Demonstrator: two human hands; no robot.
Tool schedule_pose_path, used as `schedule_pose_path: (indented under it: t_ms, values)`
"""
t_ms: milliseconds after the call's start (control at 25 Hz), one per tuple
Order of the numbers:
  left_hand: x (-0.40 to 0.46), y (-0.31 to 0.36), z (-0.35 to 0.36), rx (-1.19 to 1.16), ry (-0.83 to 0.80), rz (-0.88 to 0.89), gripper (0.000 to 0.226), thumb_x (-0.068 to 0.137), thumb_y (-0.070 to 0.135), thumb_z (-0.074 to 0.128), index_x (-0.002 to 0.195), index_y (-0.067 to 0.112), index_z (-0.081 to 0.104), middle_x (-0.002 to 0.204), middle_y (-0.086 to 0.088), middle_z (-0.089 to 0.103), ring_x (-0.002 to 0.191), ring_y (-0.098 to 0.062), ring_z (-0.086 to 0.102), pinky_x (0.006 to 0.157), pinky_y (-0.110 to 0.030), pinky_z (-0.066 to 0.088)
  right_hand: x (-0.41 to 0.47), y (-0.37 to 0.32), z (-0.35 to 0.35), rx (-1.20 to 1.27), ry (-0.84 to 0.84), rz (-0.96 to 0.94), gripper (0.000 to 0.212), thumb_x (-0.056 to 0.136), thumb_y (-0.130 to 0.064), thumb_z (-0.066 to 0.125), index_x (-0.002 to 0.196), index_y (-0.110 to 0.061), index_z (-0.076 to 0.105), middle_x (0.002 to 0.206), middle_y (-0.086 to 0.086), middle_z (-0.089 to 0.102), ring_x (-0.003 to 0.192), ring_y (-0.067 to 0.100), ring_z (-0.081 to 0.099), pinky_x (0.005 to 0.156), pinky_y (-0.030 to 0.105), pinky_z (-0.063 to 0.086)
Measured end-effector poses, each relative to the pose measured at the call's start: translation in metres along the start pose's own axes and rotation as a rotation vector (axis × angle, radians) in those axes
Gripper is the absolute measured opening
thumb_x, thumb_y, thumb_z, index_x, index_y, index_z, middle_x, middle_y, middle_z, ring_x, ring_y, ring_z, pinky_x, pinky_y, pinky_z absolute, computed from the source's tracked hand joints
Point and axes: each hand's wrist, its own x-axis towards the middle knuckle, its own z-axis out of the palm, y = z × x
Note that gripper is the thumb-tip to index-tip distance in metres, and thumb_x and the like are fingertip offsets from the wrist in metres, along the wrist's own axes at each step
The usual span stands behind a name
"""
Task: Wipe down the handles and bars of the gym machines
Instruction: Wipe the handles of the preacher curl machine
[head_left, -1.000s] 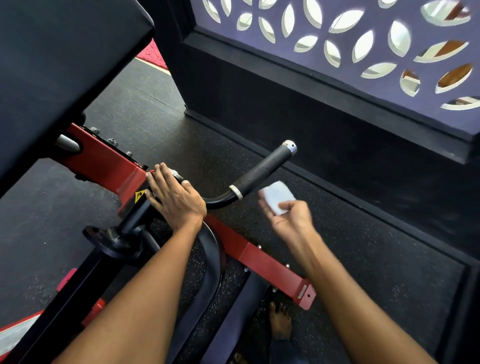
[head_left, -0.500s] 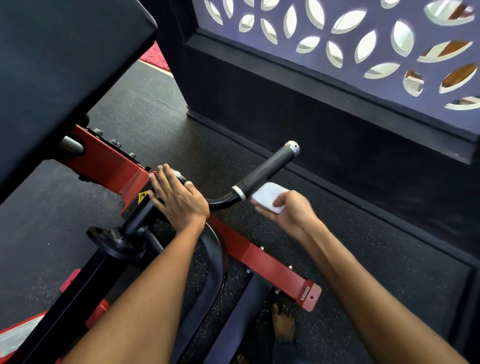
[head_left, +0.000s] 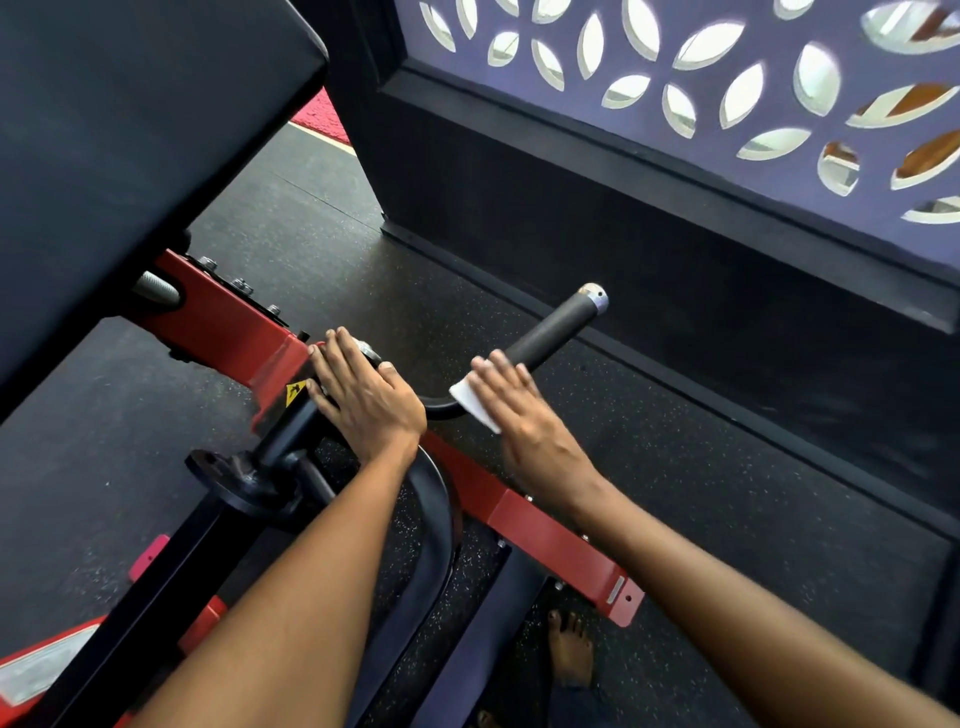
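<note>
Now the right hand (head_left: 524, 415) lays a white wipe (head_left: 475, 402) over the near end of the black handle (head_left: 550, 330), fingers fairly straight and pressing down on it, not visibly curled round the bar. That handle juts from the red frame (head_left: 228, 322) toward the wall, its silver cap at the far end. The left hand (head_left: 363, 397) rests flat, fingers relaxed, on the frame by the yellow sticker (head_left: 295, 392), bracing. To wipe well, I would wrap the wipe round the grip and draw it out to the cap, twisting to reach the underside. No containers are in view.
</note>
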Motion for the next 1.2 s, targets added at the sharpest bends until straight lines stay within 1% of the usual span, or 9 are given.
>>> schedule_pose_path:
  t_ms: [80, 200, 280, 400, 600, 840, 1040, 1120, 1200]
  values:
    - [0.000, 0.000, 0.000, 0.004, -0.003, 0.002, 0.061, 0.096, 0.020, 0.042, 0.152, 0.011, 0.019, 0.160, -0.004, 0.019, 0.149, -0.022, 0.005, 0.117, -0.045, 0.002, 0.008, 0.002, -0.014, 0.100, 0.073, -0.044, 0.053, 0.081, 0.001, 0.024, 0.125, 0.008, 0.053, 0.134, 0.021, 0.051, 0.134, 0.030, 0.037, 0.116, 0.040, 0.020]
    - [0.001, -0.001, 0.002, 0.011, 0.001, -0.001, 0.062, 0.096, 0.021, 0.041, 0.152, 0.012, 0.019, 0.160, -0.003, 0.019, 0.149, -0.021, 0.005, 0.117, -0.044, 0.001, 0.041, 0.055, -0.051, 0.055, 0.271, 0.305, 0.043, 0.085, 0.006, 0.033, 0.119, 0.006, 0.059, 0.126, 0.018, 0.058, 0.133, 0.030, 0.039, 0.116, 0.039, 0.018]
    - [0.001, -0.002, 0.002, 0.007, 0.003, 0.002, 0.062, 0.096, 0.021, 0.041, 0.152, 0.012, 0.019, 0.160, -0.003, 0.019, 0.149, -0.021, 0.005, 0.117, -0.044, 0.001, 0.054, 0.080, -0.061, -0.089, 0.145, 0.401, 0.039, 0.082, 0.007, 0.038, 0.110, 0.003, 0.065, 0.118, 0.016, 0.063, 0.128, 0.030, 0.045, 0.116, 0.036, 0.017]
    - [0.001, -0.002, 0.002, -0.001, 0.001, 0.002, 0.062, 0.095, 0.020, 0.042, 0.152, 0.011, 0.019, 0.160, -0.004, 0.019, 0.149, -0.022, 0.005, 0.117, -0.044, 0.001, 0.057, 0.052, -0.039, -0.116, 0.010, 0.178, 0.039, 0.073, 0.001, 0.037, 0.092, 0.001, 0.070, 0.097, 0.017, 0.069, 0.101, 0.033, 0.062, 0.108, 0.034, 0.027]
    - [0.000, -0.001, 0.001, 0.000, 0.000, 0.000, 0.062, 0.095, 0.020, 0.041, 0.153, 0.012, 0.019, 0.160, -0.004, 0.018, 0.149, -0.021, 0.005, 0.117, -0.044, 0.001, -0.016, 0.002, -0.011, 0.154, -0.048, 0.008, 0.059, 0.077, 0.001, 0.023, 0.128, 0.005, 0.052, 0.139, 0.015, 0.047, 0.135, 0.024, 0.037, 0.117, 0.035, 0.020]
    - [0.001, -0.002, 0.004, 0.001, 0.004, 0.001, 0.061, 0.095, 0.021, 0.041, 0.152, 0.012, 0.020, 0.160, -0.003, 0.018, 0.149, -0.021, 0.005, 0.117, -0.044, 0.001, 0.024, 0.047, -0.041, 0.995, 0.710, 1.234, 0.049, 0.084, 0.009, 0.030, 0.119, -0.006, 0.059, 0.104, -0.001, 0.061, 0.091, 0.009, 0.057, 0.085, 0.023, 0.047]
    - [0.001, -0.003, 0.004, -0.002, 0.008, 0.001, 0.061, 0.096, 0.022, 0.041, 0.152, 0.013, 0.019, 0.160, -0.003, 0.018, 0.149, -0.021, 0.004, 0.117, -0.043, 0.001, 0.061, 0.024, -0.038, 1.490, 0.665, 1.318, 0.040, 0.084, 0.014, 0.024, 0.097, -0.002, 0.058, 0.090, 0.014, 0.056, 0.075, 0.014, 0.050, 0.079, 0.026, 0.048]
    - [0.001, -0.003, 0.003, -0.008, 0.009, 0.001, 0.061, 0.096, 0.021, 0.041, 0.153, 0.013, 0.019, 0.160, -0.002, 0.017, 0.149, -0.021, 0.004, 0.117, -0.043, 0.001, 0.039, -0.014, -0.029, 1.441, 0.456, 1.298, 0.034, 0.081, 0.015, 0.028, 0.081, -0.004, 0.055, 0.099, 0.030, 0.059, 0.077, 0.021, 0.056, 0.072, 0.031, 0.048]
    - [0.000, -0.003, 0.003, -0.013, 0.011, 0.002, 0.061, 0.096, 0.021, 0.040, 0.152, 0.012, 0.019, 0.160, -0.003, 0.018, 0.149, -0.021, 0.004, 0.117, -0.042, 0.001, 0.024, -0.029, -0.030, 1.110, 0.405, 1.262, 0.031, 0.078, 0.011, 0.039, 0.083, -0.006, 0.064, 0.097, 0.019, 0.065, 0.086, 0.026, 0.063, 0.084, 0.036, 0.052]
